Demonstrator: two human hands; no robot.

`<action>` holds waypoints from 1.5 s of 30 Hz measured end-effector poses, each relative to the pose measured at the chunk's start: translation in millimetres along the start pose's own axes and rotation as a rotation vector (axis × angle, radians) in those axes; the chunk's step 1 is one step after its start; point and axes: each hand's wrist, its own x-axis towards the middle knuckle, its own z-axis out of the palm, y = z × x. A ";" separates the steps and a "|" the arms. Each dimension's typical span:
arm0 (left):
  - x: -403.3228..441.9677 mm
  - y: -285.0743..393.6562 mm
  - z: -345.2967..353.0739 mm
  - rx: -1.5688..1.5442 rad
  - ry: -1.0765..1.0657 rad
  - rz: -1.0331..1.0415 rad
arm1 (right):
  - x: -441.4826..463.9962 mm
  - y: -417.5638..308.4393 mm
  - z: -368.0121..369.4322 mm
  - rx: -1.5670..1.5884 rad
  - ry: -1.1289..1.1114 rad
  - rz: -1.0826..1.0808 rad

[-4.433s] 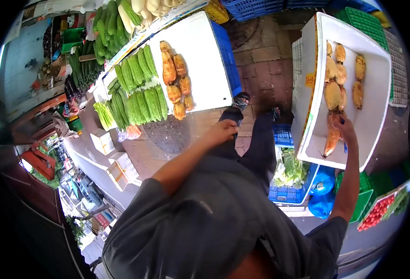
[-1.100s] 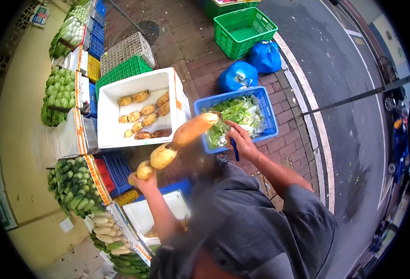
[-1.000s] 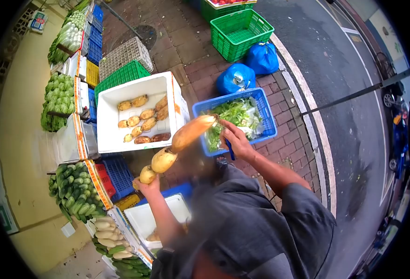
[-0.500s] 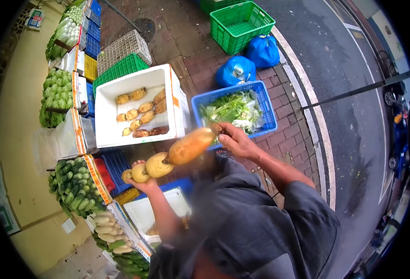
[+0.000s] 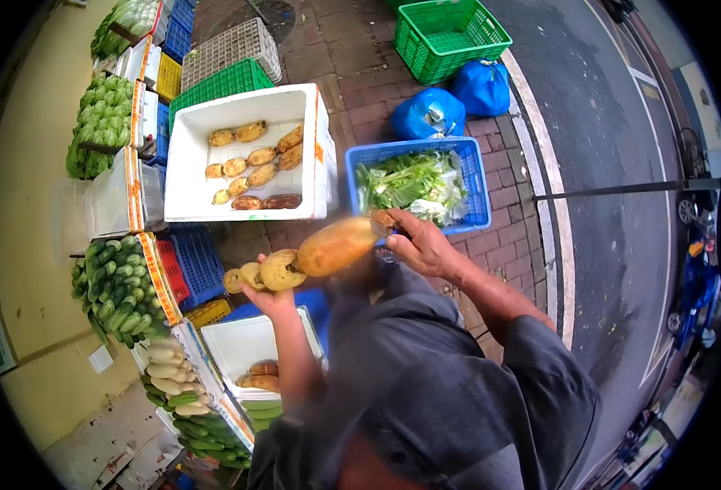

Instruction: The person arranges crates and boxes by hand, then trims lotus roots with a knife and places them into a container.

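Note:
A long lotus root [image 5: 336, 247] of several joined segments lies across in front of my body, the big brownish segment to the right and the small yellowish ones to the left. My right hand [image 5: 421, 247] grips its thick right end with thumb and fingers. Under the smaller segments, my left hand [image 5: 274, 300] supports the root, its thumb up along the side and some fingers hidden. Beyond the root stands a white foam box [image 5: 182, 184] with several lotus roots [image 5: 256, 155] laid in rows.
A blue crate [image 5: 484, 192] of leafy greens stands right of the foam box, with blue bags [image 5: 430, 114] and a green crate [image 5: 450, 61] behind. Left are stacked cucumbers [image 5: 123, 286], white radishes [image 5: 176, 367] and lettuces [image 5: 103, 122]. A second white box [image 5: 238, 343] holds lotus roots.
The view has shifted, so the boxes and crates sit higher. My left hand has moved inward from the root's small end, and the root lies slightly more level. Both hands keep hold.

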 end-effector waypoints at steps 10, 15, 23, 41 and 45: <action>-2.2 -5.8 -1.5 0.076 -0.059 -0.142 | -5.5 3.2 20.9 -0.049 -0.076 -0.024; -0.6 -5.4 -6.9 0.219 0.058 -0.158 | -4.3 11.9 24.8 -0.076 -0.090 -0.004; 6.0 -11.9 -21.5 0.213 0.121 -0.325 | 0.4 -6.1 19.7 -0.015 -0.104 -0.103; 4.3 -24.9 -14.7 0.345 0.133 -0.306 | -32.4 46.1 6.8 0.458 0.070 0.395; 9.0 -24.0 -14.0 0.432 0.083 -0.160 | -32.1 1.8 -13.2 -0.036 -0.059 0.070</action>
